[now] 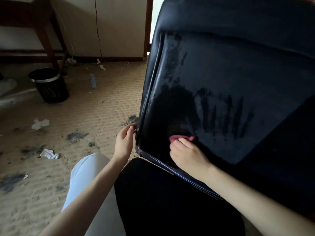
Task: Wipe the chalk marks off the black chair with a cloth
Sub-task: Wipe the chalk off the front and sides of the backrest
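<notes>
The black chair (238,68) fills the right of the head view, its padded panel tilted toward me. A grey chalky film (226,82) covers much of the panel, with dark streaks through it and a clean dark patch at the lower left. My right hand (187,154) is closed on a pink cloth (180,138) pressed against the panel near its lower left corner; only the cloth's edge shows past my fingers. My left hand (124,142) grips the chair's left edge.
A black waste bin (49,86) stands on the stained beige carpet at left, beside a dark wooden table leg (49,36). Crumpled paper scraps (49,154) and a blue strip (93,81) litter the floor. My knees are below the chair.
</notes>
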A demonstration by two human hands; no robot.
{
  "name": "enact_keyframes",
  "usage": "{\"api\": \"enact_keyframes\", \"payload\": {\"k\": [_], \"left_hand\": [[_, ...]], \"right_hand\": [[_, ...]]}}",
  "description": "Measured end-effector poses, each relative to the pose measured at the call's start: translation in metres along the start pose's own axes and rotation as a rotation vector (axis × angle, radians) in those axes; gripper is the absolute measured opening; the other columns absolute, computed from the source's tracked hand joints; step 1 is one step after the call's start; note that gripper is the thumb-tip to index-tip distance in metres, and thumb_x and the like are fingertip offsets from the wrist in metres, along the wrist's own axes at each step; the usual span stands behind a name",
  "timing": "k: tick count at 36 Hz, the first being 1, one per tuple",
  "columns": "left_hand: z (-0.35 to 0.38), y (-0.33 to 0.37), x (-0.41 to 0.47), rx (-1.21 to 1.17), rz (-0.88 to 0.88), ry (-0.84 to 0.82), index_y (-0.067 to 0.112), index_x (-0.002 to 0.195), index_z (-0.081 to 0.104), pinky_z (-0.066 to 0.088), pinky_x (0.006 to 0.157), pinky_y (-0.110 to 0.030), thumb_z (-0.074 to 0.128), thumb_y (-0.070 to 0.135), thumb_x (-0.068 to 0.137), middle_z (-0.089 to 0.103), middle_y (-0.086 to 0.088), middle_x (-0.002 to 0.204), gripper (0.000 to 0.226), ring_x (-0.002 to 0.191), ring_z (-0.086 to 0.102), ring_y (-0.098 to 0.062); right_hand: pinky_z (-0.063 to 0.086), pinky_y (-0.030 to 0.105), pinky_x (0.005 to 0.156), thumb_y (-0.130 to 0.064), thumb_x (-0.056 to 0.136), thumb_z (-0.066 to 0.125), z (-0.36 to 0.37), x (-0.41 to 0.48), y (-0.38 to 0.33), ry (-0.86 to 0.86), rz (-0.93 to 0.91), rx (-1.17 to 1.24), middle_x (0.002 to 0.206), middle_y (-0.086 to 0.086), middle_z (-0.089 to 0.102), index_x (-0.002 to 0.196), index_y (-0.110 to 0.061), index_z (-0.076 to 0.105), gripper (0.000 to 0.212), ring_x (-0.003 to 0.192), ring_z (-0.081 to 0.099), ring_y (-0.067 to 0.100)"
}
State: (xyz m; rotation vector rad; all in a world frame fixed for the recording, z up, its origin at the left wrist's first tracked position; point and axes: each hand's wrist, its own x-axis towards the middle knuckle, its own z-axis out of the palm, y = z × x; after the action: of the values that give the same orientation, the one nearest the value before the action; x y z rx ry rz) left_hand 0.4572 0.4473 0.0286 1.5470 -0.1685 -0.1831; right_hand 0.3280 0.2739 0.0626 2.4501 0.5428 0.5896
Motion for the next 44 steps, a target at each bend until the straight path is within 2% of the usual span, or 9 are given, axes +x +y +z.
{"api": "enact_keyframes", "payload": {"k": [4, 7, 16, 22, 31, 35, 38, 41, 44], "left_hand": [[0.003, -0.01, -0.001, 0.071, 0.01, 0.001, 0.012, 0.111, 0.066, 0.046, 0.1, -0.044, 0.039, 0.022, 0.098, 0.068, -0.004, 0.111, 0.032, 0.109, 0.06, -0.019], [0.002, -0.011, -0.001, 0.081, 0.011, -0.012, 0.016, 0.109, 0.067, 0.046, 0.098, -0.05, 0.039, 0.026, 0.097, 0.068, -0.004, 0.108, 0.032, 0.107, 0.061, -0.021], [-0.007, -0.01, 0.001, 0.052, 0.003, -0.092, 0.022, 0.1, 0.067, 0.043, 0.101, -0.051, 0.042, 0.023, 0.098, 0.066, -0.001, 0.103, 0.025, 0.106, 0.06, -0.022], [-0.013, 0.0, -0.001, -0.002, -0.061, -0.15, 0.029, 0.102, 0.065, 0.044, 0.099, -0.036, 0.04, 0.016, 0.101, 0.066, 0.004, 0.108, 0.028, 0.108, 0.059, -0.013], [-0.008, -0.007, -0.001, -0.005, -0.02, -0.105, 0.034, 0.098, 0.065, 0.045, 0.101, -0.045, 0.041, 0.02, 0.101, 0.066, 0.004, 0.106, 0.028, 0.11, 0.059, -0.02], [-0.006, -0.012, 0.0, -0.023, -0.01, -0.099, 0.029, 0.102, 0.067, 0.043, 0.103, -0.046, 0.044, 0.024, 0.099, 0.067, -0.001, 0.112, 0.024, 0.113, 0.059, -0.021], [-0.006, -0.014, 0.002, -0.04, -0.032, -0.081, 0.018, 0.107, 0.067, 0.042, 0.105, -0.045, 0.044, 0.02, 0.1, 0.067, -0.004, 0.115, 0.024, 0.114, 0.058, -0.02], [-0.006, -0.014, 0.002, -0.032, -0.036, -0.087, 0.016, 0.109, 0.067, 0.042, 0.104, -0.045, 0.043, 0.021, 0.101, 0.066, -0.006, 0.116, 0.025, 0.114, 0.058, -0.021], [-0.005, -0.012, 0.001, -0.025, -0.038, -0.082, 0.019, 0.108, 0.066, 0.043, 0.103, -0.041, 0.043, 0.021, 0.101, 0.066, -0.003, 0.115, 0.024, 0.113, 0.058, -0.018]], "right_hand": [[0.038, 0.037, 0.075, -0.005, 0.075, 0.052, 0.001, -0.072, 0.0, -0.259, 0.015, -0.105, 0.069, 0.007, 0.056, 0.066, -0.011, 0.065, 0.016, 0.073, 0.051, 0.027], [0.047, 0.038, 0.07, -0.003, 0.056, 0.075, -0.008, -0.082, -0.006, -0.406, 0.032, -0.103, 0.066, 0.007, 0.056, 0.063, -0.011, 0.063, 0.016, 0.07, 0.058, 0.028], [0.046, 0.039, 0.085, -0.002, 0.08, 0.052, -0.018, 0.022, -0.048, -0.073, -0.215, 0.063, 0.08, 0.003, 0.061, 0.075, -0.016, 0.064, 0.019, 0.084, 0.057, 0.026], [0.035, 0.032, 0.097, -0.015, 0.079, 0.043, 0.01, 0.073, -0.056, -0.289, -0.242, -0.009, 0.088, -0.01, 0.07, 0.078, -0.025, 0.076, 0.034, 0.097, 0.06, 0.014], [0.042, 0.039, 0.084, -0.023, 0.061, 0.067, 0.034, -0.106, -0.028, -0.602, 0.019, -0.108, 0.07, 0.0, 0.064, 0.061, -0.014, 0.075, 0.012, 0.081, 0.061, 0.022], [0.047, 0.038, 0.082, -0.029, 0.027, 0.092, 0.028, -0.188, -0.039, -0.732, 0.132, -0.043, 0.067, 0.006, 0.067, 0.053, -0.01, 0.073, 0.038, 0.086, 0.044, 0.028], [0.039, 0.039, 0.086, -0.02, 0.042, 0.081, 0.015, -0.181, -0.048, -0.751, 0.14, -0.051, 0.057, 0.004, 0.061, 0.044, -0.012, 0.067, 0.016, 0.077, 0.049, 0.026], [0.04, 0.032, 0.073, -0.02, 0.044, 0.084, 0.012, -0.132, -0.069, -0.734, 0.027, -0.016, 0.055, -0.002, 0.052, 0.047, -0.017, 0.059, 0.025, 0.072, 0.046, 0.02], [0.043, 0.029, 0.076, -0.031, 0.068, 0.074, 0.004, -0.057, -0.076, -0.503, -0.096, 0.061, 0.068, -0.01, 0.056, 0.061, -0.024, 0.064, 0.015, 0.08, 0.042, 0.016]]}}
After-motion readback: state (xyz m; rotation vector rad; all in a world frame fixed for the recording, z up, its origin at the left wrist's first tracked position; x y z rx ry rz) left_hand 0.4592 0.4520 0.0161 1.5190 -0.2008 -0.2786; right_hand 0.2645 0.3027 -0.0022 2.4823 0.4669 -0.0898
